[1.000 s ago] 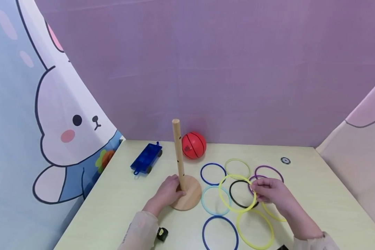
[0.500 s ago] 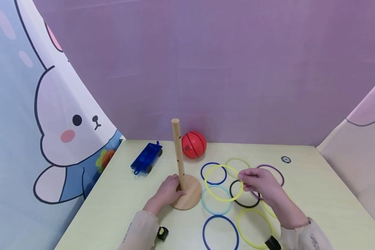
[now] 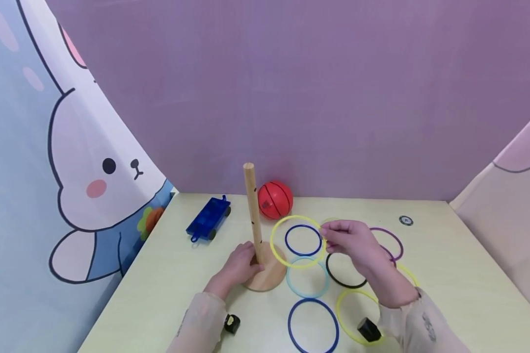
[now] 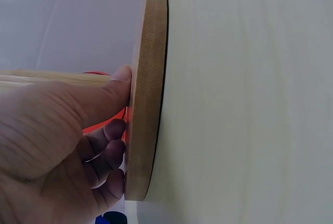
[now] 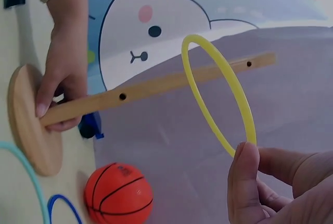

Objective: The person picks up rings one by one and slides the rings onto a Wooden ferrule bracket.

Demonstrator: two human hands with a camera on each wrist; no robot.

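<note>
A wooden stand has a round base (image 3: 268, 280) and an upright post (image 3: 252, 211) with small dark holes. My left hand (image 3: 237, 267) grips the bottom of the post, thumb and fingers on either side and resting at the base. In the left wrist view the fingertips touch the base's upper face. My right hand (image 3: 351, 245) pinches a yellow ring (image 3: 272, 235) by its right edge, raised above the table right of the post. From the right wrist view, the ring overlaps the post, but in the head view the two stand apart.
Several rings lie right of the stand: a dark blue ring (image 3: 288, 326), a light blue ring (image 3: 287, 279), a black ring (image 3: 344, 286), a purple ring (image 3: 401, 245). A red ball (image 3: 276, 200) and a blue toy cart (image 3: 209, 218) sit behind; a round chip (image 3: 406, 220) lies far right.
My right hand has carried the yellow ring left and upward, nearer the post. The left hand has stayed at the base of the stand.
</note>
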